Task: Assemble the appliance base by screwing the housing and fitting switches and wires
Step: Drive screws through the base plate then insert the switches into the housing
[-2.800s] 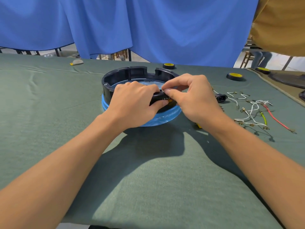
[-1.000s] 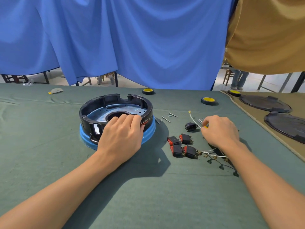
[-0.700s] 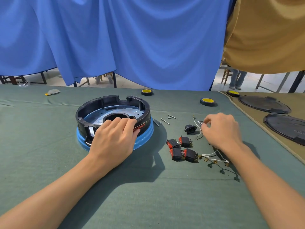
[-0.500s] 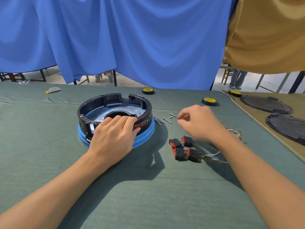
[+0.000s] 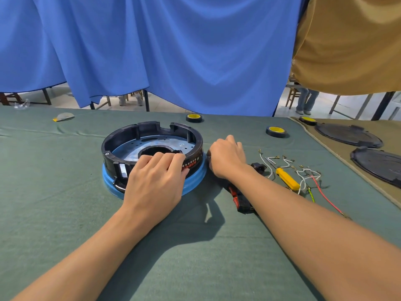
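head | left fingers (image 5: 171,158) on housing (image 5: 152,137) rim | right hand (image 5: 226,157) beside

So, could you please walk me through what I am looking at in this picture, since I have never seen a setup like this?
There is no machine here: a person works with bare hands, and the camera sits on their head, looking forward and down. The left hand rests on the near rim of a round black housing that sits on a blue base ring, steadying it. The right hand is at the housing's right side, fingers curled; whether it holds anything is hidden.

On the green table cloth to the right lie a yellow-handled screwdriver, loose wires with metal terminals, a small black socket and red-and-black switches partly under the forearm. Farther back are two tape rolls, and black lids on the neighbouring surface.
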{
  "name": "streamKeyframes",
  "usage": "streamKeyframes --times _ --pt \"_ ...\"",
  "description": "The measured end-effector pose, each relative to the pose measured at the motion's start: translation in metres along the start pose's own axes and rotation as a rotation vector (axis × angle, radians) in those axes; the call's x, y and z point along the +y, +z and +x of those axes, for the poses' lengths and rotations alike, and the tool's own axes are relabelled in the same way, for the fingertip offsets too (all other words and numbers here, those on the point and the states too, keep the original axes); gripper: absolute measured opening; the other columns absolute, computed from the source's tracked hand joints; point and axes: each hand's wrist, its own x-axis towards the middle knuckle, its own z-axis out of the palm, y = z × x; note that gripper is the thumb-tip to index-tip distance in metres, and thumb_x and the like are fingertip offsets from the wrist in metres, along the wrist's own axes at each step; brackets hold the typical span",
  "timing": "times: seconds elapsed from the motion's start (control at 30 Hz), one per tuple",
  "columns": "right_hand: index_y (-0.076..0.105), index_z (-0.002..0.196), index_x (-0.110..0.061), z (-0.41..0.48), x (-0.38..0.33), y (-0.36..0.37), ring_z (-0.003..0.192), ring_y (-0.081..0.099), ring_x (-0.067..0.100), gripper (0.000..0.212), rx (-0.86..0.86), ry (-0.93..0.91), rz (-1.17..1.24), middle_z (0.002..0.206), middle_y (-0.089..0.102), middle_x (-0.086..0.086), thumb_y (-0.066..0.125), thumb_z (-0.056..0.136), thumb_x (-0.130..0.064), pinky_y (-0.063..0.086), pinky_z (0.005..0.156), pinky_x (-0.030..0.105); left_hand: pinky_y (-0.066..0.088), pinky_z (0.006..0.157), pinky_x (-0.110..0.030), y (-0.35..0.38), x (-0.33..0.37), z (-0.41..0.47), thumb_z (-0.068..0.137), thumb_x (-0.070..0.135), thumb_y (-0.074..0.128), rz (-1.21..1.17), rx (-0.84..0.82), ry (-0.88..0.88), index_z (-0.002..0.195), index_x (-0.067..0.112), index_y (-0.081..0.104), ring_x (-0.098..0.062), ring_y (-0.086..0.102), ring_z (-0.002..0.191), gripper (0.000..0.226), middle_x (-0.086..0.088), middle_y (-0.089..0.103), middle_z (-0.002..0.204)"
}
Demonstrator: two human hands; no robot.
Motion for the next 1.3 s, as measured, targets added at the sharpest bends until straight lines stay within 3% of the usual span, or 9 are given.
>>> streamKeyframes --times 0.17,0.3,0.37,0.5,0.63,0.87,0.97,1.1,1.3 --pt "0.051 0.076 -0.017 0.001 -0.001 0.002 0.089 0.032 0.022 0.017 0.044 0.062 0.01 0.079 0.044 0.0 0.059 0.09 -0.013 0.028 0.077 0.035 0.05 0.075 -0.043 -0.006 -0.002 0.0 0.082 0.029 0.075 -0.01 -0.092 -0.01 0.101 0.005 0.067 -0.03 0.066 0.081 0.031 -0.007 0.07 0.089" --pt "0.061 0.085 -0.013 -0.007 -0.002 -0.01 0.1 0.041 0.028 0.012 0.016 0.137 0.142 0.096 0.06 0.005 0.052 0.094 -0.015 0.028 0.082 0.038 0.045 0.083 -0.043 -0.011 -0.003 -0.001 0.073 0.042 0.08 0.002 -0.183 -0.008 0.105 0.008 0.065 -0.028 0.066 0.091 0.049 -0.004 0.07 0.096" --pt "0.068 0.087 -0.007 -0.015 -0.005 -0.026 0.102 0.055 0.031 0.021 0.033 0.261 0.477 0.096 0.069 0.011 0.05 0.095 -0.012 0.04 0.087 0.039 0.043 0.085 -0.043 -0.014 -0.003 -0.001 0.066 0.048 0.083 0.015 -0.228 -0.008 0.107 0.009 0.065 -0.027 0.066 0.095 0.06 -0.003 0.07 0.1" --pt "0.062 0.076 -0.009 -0.05 -0.02 -0.05 0.073 0.063 0.018 0.021 -0.113 0.536 1.408 0.072 0.067 0.004 0.053 0.095 -0.006 0.046 0.081 0.042 0.045 0.084 -0.044 -0.016 -0.001 -0.001 0.06 0.046 0.088 0.03 -0.261 -0.002 0.109 0.009 0.064 -0.029 0.065 0.092 0.066 -0.005 0.068 0.1" --pt "0.059 0.098 -0.007 -0.069 -0.034 -0.048 0.069 0.063 0.017 0.008 -0.217 0.743 1.757 0.07 0.063 0.004 0.053 0.095 -0.003 0.044 0.093 0.056 0.049 0.077 -0.043 -0.016 -0.001 0.001 0.058 0.042 0.09 0.005 -0.255 0.017 0.106 0.005 0.065 -0.033 0.064 0.088 0.066 -0.009 0.067 0.096" --pt "0.057 0.093 -0.009 -0.072 -0.044 -0.037 0.07 0.064 0.016 0.011 -0.126 0.837 1.85 0.071 0.061 0.006 0.05 0.094 0.0 0.049 0.091 0.057 0.046 0.076 -0.042 -0.013 -0.007 0.002 0.063 0.046 0.087 0.03 -0.231 0.033 0.106 0.005 0.063 -0.033 0.062 0.088 0.064 -0.01 0.066 0.095" --pt "0.056 0.089 -0.01 -0.075 -0.044 -0.034 0.07 0.062 0.016 0.013 -0.108 0.839 1.851 0.072 0.06 0.006 0.05 0.094 0.0 0.051 0.088 0.054 0.044 0.08 -0.044 -0.014 -0.012 0.002 0.08 0.055 0.069 0.026 -0.216 0.028 0.108 0.01 0.061 -0.031 0.062 0.088 0.054 -0.006 0.068 0.096" --pt "0.058 0.09 -0.01 -0.076 -0.046 -0.034 0.069 0.062 0.016 0.013 -0.082 0.837 1.862 0.071 0.061 0.006 0.05 0.094 0.0 0.05 0.09 0.055 0.045 0.076 -0.043 -0.013 -0.016 0.004 0.093 0.034 0.062 -0.015 -0.192 0.016 0.108 0.012 0.062 -0.031 0.066 0.078 0.027 -0.003 0.071 0.085" --pt "0.059 0.088 -0.007 -0.077 -0.054 -0.032 0.068 0.062 0.017 0.013 -0.095 0.863 1.933 0.07 0.06 0.007 0.05 0.092 0.003 0.047 0.092 0.06 0.047 0.067 -0.041 -0.008 -0.009 0.008 0.09 0.028 0.066 -0.003 -0.178 -0.037 0.103 0.01 0.065 -0.031 0.064 0.073 0.022 -0.004 0.068 0.078"
